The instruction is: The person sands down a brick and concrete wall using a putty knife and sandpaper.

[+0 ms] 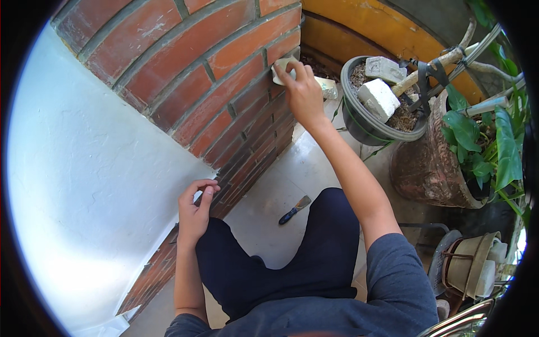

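My right hand (306, 95) reaches up to the far end of the red brick wall (185, 92). Its fingers are closed round a pale, block-shaped pad (277, 75), pressed against the bricks near their edge; most of it is hidden by the hand, and its material is unclear. Low by the white plastered surface (101, 185), my left hand (196, 206) hangs with its fingers loosely bent and a gap beside the thumb. Nothing shows in it. A putty knife (295, 210) with a dark blue handle lies on the floor between my knees.
To the right stands a grey pot (359, 121) of soil with white blocks in it. Beside it is a large brown planter (426, 163) with leafy plants. A beige pot (466, 267) sits in a metal holder lower right. Behind runs a yellow-orange wall (359, 28).
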Available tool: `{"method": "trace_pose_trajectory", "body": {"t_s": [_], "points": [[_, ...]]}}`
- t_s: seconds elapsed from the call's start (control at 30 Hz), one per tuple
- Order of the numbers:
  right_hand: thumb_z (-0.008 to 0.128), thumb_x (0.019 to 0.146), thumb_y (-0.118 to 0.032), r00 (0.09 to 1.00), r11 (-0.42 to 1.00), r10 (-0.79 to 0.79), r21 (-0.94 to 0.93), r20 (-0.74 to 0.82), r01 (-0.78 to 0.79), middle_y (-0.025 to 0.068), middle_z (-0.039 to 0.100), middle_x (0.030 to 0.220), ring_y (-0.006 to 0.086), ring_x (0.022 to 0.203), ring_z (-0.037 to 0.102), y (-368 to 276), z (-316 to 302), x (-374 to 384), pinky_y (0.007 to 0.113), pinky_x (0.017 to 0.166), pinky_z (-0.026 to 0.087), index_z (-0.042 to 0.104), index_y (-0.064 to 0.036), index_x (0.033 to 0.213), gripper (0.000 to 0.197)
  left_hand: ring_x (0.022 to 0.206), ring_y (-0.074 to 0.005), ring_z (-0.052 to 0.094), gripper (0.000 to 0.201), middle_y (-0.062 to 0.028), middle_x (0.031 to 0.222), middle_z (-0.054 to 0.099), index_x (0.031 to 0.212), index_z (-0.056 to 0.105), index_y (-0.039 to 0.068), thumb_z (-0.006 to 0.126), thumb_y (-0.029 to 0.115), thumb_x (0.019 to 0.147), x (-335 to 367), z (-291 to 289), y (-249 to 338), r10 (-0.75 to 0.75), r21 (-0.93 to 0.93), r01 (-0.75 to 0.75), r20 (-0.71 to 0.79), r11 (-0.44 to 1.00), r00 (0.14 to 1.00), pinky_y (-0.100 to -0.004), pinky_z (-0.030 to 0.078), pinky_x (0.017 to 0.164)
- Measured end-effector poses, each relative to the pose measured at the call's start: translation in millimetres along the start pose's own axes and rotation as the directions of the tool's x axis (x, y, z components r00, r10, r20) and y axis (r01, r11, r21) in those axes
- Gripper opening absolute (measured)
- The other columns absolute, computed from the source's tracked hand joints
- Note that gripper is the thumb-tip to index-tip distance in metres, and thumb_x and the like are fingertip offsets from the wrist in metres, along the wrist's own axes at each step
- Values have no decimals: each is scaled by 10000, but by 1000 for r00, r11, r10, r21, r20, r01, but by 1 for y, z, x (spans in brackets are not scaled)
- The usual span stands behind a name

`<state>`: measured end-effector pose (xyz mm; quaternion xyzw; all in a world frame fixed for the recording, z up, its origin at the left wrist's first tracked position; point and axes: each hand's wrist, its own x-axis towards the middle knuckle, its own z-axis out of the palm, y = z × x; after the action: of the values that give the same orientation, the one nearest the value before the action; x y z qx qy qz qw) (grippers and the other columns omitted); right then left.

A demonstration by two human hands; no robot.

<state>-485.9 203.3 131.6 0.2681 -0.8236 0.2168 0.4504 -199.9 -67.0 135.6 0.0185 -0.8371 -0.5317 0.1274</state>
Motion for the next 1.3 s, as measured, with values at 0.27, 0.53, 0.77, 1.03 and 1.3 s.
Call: {"method": "trace_pose_trajectory", "body": {"t_s": [0.27,0.53,0.77,1.03,1.3], "points": [[679,840,21,1000,1000,-2,-15,7,2,70,608,1158,284,1018,632,-2,0,1,400,775,595,741,-161,1362,556,1003,-172,747,203,-113,1013,795,1156,750,-29,657,139,1092,-16,21,-41,-130,-50,134,64,990,989,-331,562,942],[684,836,48,1000,999,25,-34,17,-25,61,613,1166,287,1019,639,2,-5,5,420,787,591,753,-195,1364,586,990,-177,743,202,-110,1028,791,1155,747,-22,652,143,1088,-29,24,-11,-126,-32,131,130,991,984,-325,557,937],[666,888,3,999,1000,20,-10,42,-20,70,615,1191,283,1020,640,1,-5,5,403,779,602,742,-148,1357,498,1005,-191,750,207,-115,1018,788,1130,745,-28,641,147,1089,-40,20,15,-111,-28,117,148,993,983,-342,554,956],[701,866,3,998,1000,11,5,55,-11,70,612,1160,282,1023,634,1,-3,5,410,776,603,749,-157,1353,514,993,-197,744,186,-114,1028,773,1124,753,-21,660,131,1071,-35,16,8,-69,6,69,104,998,992,-344,557,924],[711,894,-20,999,998,53,16,3,-53,69,609,1151,278,1000,637,-4,-2,3,400,762,599,758,-167,1352,483,975,-160,719,183,-83,984,760,1098,734,-23,634,130,1094,25,-23,-20,-52,56,56,-72,997,996,-349,572,847]]}}
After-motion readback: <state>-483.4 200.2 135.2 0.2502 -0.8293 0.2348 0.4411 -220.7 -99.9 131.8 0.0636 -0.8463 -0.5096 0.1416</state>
